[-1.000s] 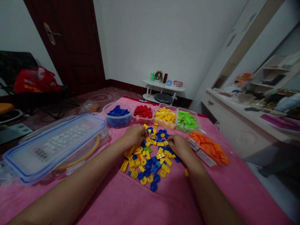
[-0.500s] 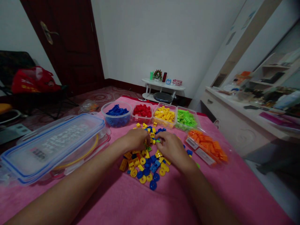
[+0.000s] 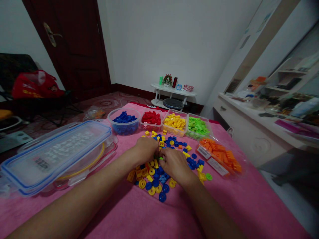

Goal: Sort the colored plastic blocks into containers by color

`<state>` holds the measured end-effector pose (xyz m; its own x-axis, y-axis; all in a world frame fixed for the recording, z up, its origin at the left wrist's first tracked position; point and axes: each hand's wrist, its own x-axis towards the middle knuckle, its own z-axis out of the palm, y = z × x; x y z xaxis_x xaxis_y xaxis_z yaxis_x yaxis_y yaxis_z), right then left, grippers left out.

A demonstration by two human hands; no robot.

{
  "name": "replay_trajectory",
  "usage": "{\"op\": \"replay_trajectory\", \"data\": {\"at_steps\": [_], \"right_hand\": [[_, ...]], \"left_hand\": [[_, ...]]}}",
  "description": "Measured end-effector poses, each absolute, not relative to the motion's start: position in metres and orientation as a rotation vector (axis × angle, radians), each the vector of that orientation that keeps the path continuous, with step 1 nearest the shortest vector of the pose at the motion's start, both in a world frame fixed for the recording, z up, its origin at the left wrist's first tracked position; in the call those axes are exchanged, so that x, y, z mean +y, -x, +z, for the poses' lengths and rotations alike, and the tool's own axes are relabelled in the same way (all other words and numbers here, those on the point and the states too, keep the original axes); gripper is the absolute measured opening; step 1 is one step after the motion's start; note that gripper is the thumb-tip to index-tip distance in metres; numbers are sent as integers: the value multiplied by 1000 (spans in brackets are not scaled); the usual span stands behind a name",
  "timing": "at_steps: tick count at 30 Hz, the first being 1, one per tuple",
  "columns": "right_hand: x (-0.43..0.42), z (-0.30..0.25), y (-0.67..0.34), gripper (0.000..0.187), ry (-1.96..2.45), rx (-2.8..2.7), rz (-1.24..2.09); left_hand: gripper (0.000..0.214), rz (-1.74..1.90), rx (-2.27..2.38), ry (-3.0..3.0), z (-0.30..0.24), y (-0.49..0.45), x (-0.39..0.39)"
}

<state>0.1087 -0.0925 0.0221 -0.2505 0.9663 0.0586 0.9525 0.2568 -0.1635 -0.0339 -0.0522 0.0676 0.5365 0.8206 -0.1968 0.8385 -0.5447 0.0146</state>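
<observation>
A loose pile of blue and yellow toy building blocks (image 3: 152, 176), with several ring-shaped pieces, is spread over the pink cloth (image 3: 129, 212). Over its middle, my left hand (image 3: 147, 149) points down with curled fingers; what lies in them is hidden. My right hand (image 3: 174, 162) is beside it, thumb and fingers pinched at a small green block (image 3: 161, 158). The fingertips of both hands nearly meet. Behind the pile stand clear tubs of blue blocks (image 3: 124, 119), red blocks (image 3: 151, 118), yellow blocks (image 3: 175, 122) and green blocks (image 3: 198, 125).
A clear box of orange blocks (image 3: 221, 154) lies to the right. Stacked clear lids (image 3: 59, 149) with blue, yellow and red rims cover the left side. A low white table (image 3: 174, 89) stands by the far wall, and a cluttered white desk (image 3: 261, 116) is at right.
My right hand has moved left and slightly toward me, the green block shifting with it, uncovering blue and yellow pieces on the right. My left hand has hardly moved.
</observation>
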Motion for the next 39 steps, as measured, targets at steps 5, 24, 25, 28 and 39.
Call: {"op": "replay_trajectory", "data": {"at_steps": [5,24,25,28,39], "right_hand": [[-95,21,-106,18,1823,-2360,105],[-92,15,-108,23,1790,-2332,98],[-93,15,-108,23,1785,-2334,112],[-94,15,-109,23,1781,-2341,125],[-72,17,-122,14,1392,-1523,819]], "left_hand": [[30,-281,1470,-2670,67,31,-54],[34,-201,1450,-2660,57,30,-53],[34,-189,1450,-2652,56,30,-53],[30,-134,1445,-2670,52,32,-51],[21,874,1130,-2230,60,43,-26]]}}
